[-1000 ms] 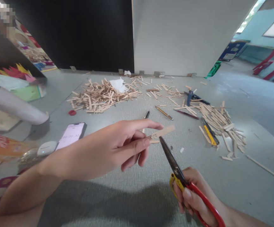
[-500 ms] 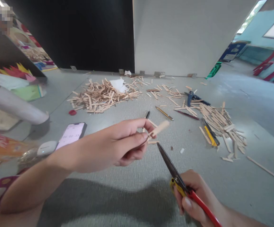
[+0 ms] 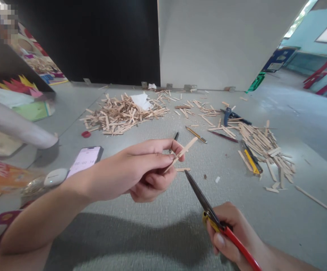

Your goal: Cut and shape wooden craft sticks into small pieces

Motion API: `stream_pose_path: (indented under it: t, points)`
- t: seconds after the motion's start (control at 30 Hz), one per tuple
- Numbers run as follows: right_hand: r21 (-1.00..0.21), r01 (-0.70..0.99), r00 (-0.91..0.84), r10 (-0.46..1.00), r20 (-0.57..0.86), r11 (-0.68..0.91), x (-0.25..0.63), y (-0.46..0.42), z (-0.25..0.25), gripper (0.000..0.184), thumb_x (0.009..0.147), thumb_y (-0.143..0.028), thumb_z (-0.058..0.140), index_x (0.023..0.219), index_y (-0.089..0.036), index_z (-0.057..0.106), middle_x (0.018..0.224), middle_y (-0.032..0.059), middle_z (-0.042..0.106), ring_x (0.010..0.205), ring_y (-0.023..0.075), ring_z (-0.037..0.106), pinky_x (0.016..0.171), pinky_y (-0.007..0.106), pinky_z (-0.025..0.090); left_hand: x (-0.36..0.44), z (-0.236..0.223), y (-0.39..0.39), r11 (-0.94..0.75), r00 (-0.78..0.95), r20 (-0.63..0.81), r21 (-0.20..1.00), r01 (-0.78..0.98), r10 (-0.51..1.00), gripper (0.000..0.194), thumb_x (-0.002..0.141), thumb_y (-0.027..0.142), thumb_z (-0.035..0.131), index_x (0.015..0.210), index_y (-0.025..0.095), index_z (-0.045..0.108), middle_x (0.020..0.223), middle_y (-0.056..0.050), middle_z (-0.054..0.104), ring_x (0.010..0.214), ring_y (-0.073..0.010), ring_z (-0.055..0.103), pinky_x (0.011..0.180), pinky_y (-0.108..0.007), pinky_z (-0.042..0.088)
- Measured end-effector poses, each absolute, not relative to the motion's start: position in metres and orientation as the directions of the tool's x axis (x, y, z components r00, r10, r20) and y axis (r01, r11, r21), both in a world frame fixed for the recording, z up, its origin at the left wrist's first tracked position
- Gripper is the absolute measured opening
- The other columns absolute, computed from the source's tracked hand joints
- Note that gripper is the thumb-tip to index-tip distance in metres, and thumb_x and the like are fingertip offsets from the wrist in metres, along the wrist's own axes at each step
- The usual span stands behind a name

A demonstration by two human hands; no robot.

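Observation:
Between thumb and fingers, my left hand (image 3: 140, 165) pinches a flat wooden stick (image 3: 188, 147), whose pale end sticks out to the upper right. My right hand (image 3: 233, 229) is wrapped round the red and yellow handles of a pair of scissors (image 3: 201, 195). The blades are together and point up and left, apart from the pinched stick. Just beyond their tip, a short wooden piece (image 3: 183, 169) lies on the table. Part of the held stick is hidden by my fingers.
A heap of wooden pieces (image 3: 118, 116) lies back left, another pile (image 3: 262, 139) at right. Around them are a pencil (image 3: 196, 134), dark blue pliers (image 3: 228, 116) and a yellow box cutter (image 3: 250, 160). A phone (image 3: 87, 160) lies left; upright boards (image 3: 222, 45) stand behind.
My left hand has turned slightly, and the stick's end has dropped a little to the left. The scissors have shifted slightly left in my right hand.

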State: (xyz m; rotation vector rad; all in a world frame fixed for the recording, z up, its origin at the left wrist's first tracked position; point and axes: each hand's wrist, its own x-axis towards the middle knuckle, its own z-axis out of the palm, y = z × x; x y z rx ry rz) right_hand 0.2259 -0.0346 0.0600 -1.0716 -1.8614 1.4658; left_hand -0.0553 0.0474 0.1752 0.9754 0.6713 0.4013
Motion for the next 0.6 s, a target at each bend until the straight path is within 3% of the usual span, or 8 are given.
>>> stream_pose_path:
  t: [0.1, 0.4, 0.6]
  points:
    - [-0.967, 0.251, -0.533, 0.840, -0.098, 0.047, 0.2268, -0.0339, 0.0582, 0.059, 0.096, -0.078, 0.061, 0.071, -0.024, 0.056, 0.058, -0.0013, 0.051, 0.053, 0.0148, 0.046, 0.052, 0.029, 0.039, -0.0544, 0.1746, 0.0479, 0.542, 0.729, -0.347, 0.839, -0.040, 0.590, 0.004, 0.109, 0.029, 0.048, 0.106, 0.028, 0.048, 0.060, 0.011, 0.029, 0.043, -0.0069, 0.010, 0.037, -0.015, 0.016]
    - [-0.971, 0.236, -0.509, 0.855, -0.093, 0.035, 0.2282, -0.0343, 0.0548, 0.056, 0.096, -0.073, 0.066, 0.073, -0.024, 0.056, 0.060, -0.0016, 0.049, 0.054, 0.0145, 0.045, 0.051, 0.028, 0.041, -0.0540, 0.1744, 0.0511, 0.494, 0.603, -0.318, 0.857, -0.147, 0.731, 0.020, 0.113, 0.046, 0.048, 0.101, 0.031, 0.046, 0.059, 0.012, 0.021, 0.039, -0.0056, 0.003, 0.035, -0.015, 0.015]
    - [-0.961, 0.263, -0.503, 0.862, -0.064, 0.082, 0.2298, -0.0337, 0.0537, 0.054, 0.096, -0.073, 0.065, 0.074, -0.024, 0.057, 0.059, -0.0020, 0.048, 0.052, 0.0146, 0.042, 0.050, 0.028, 0.038, -0.0533, 0.1780, 0.0503, 0.508, 0.648, -0.316, 0.851, -0.129, 0.693, 0.034, 0.105, 0.057, 0.065, 0.096, 0.030, 0.046, 0.057, 0.013, 0.020, 0.038, -0.0049, 0.004, 0.033, -0.016, 0.015]
